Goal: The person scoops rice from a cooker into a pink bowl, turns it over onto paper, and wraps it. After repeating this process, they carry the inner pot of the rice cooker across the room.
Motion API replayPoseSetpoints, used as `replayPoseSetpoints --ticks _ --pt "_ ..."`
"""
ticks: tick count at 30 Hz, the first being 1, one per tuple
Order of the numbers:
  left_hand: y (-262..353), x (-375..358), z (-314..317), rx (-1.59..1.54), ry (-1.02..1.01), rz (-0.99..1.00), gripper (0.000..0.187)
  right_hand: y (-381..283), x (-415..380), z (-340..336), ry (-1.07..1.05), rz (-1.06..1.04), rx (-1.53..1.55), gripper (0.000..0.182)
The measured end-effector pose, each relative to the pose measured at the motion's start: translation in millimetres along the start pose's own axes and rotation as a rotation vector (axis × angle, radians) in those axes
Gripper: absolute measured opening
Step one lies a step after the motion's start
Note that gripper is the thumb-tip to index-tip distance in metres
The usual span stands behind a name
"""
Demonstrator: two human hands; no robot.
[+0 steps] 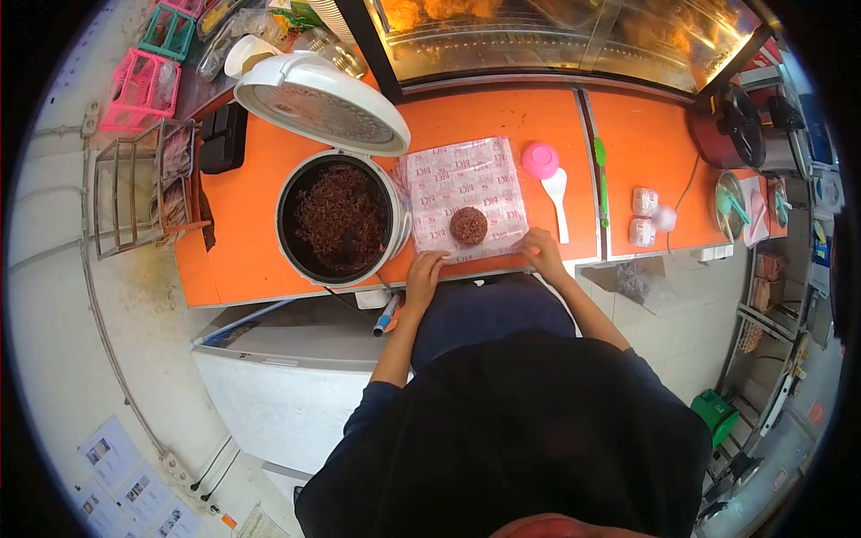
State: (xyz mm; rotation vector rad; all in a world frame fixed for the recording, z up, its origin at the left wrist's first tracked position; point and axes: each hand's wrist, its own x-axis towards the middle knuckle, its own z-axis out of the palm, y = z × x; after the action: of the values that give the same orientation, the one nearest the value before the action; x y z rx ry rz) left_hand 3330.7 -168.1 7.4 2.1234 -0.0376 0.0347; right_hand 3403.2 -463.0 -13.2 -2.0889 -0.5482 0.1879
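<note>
A sheet of printed wrapping paper (462, 170) lies on the orange counter in front of me. On its near part sits a round mound of dark reddish-brown rice (468, 226). My left hand (425, 276) pinches the paper's near left corner. At the near right corner, my right hand (543, 255) has its fingers closed on the paper edge. Left of the paper stands an open rice cooker (397, 235) holding dark rice (336, 215), its lid (323, 103) raised. A pink bowl (540, 160) and a white rice paddle (556, 199) lie right of the paper.
A green long-handled tool (602, 179) lies along the counter seam. Wrapped packets (643, 215) sit farther right, near a dark red pot (722, 130). A lit glass display case (565, 40) borders the back. A metal rack (134, 188) and black box (223, 137) stand left.
</note>
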Motion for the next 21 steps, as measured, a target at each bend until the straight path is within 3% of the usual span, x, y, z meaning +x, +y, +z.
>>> replayPoseSetpoints --ticks 1,3,6,10,11,12,13,14,15,16,17,19,20,21 --pt "2 1 0 -0.056 0.079 -0.119 0.008 -1 8 1 0.002 -0.002 0.002 0.007" --pt "-2 22 1 0.006 0.133 -0.123 0.009 2 31 3 0.152 0.487 0.504 0.012" --pt "-12 48 11 0.138 0.157 -0.177 0.012 42 60 21 0.083 0.625 0.585 0.018" --pt "-41 49 28 0.414 0.015 -0.218 0.020 49 78 29 0.078 0.631 0.514 0.016" --pt "-40 48 31 0.418 0.020 -0.208 0.020 38 84 22 -0.057 0.717 0.279 0.016" --pt "-28 49 31 0.544 0.163 -0.063 0.025 28 92 18 -0.188 0.796 0.041 0.018" --pt "-21 45 33 0.664 0.305 0.085 0.030 27 99 23 -0.176 0.791 0.044 0.018" --pt "-15 37 34 0.846 0.266 0.225 0.037 25 105 30 -0.008 0.507 -0.191 0.025" --pt "-14 27 37 0.845 0.267 0.239 0.037 27 110 38 0.159 0.217 -0.421 0.035" --pt "-14 19 42 0.879 0.112 0.406 0.041 29 127 42 0.134 0.118 -0.458 0.047" --pt "-16 13 47 0.908 -0.047 0.568 0.045 31 137 44 0.143 0.116 -0.459 0.047" --pt "-5 11 52 0.997 -0.090 0.496 0.051 11 159 38 -0.013 -0.061 -0.428 0.063" --pt "-1 10 52 1.081 -0.136 0.416 0.057 4 171 33 -0.007 -0.062 -0.420 0.063" --pt "1 10 51 1.089 -0.139 0.414 0.057 -1 185 27 -0.204 0.074 -0.493 0.070"
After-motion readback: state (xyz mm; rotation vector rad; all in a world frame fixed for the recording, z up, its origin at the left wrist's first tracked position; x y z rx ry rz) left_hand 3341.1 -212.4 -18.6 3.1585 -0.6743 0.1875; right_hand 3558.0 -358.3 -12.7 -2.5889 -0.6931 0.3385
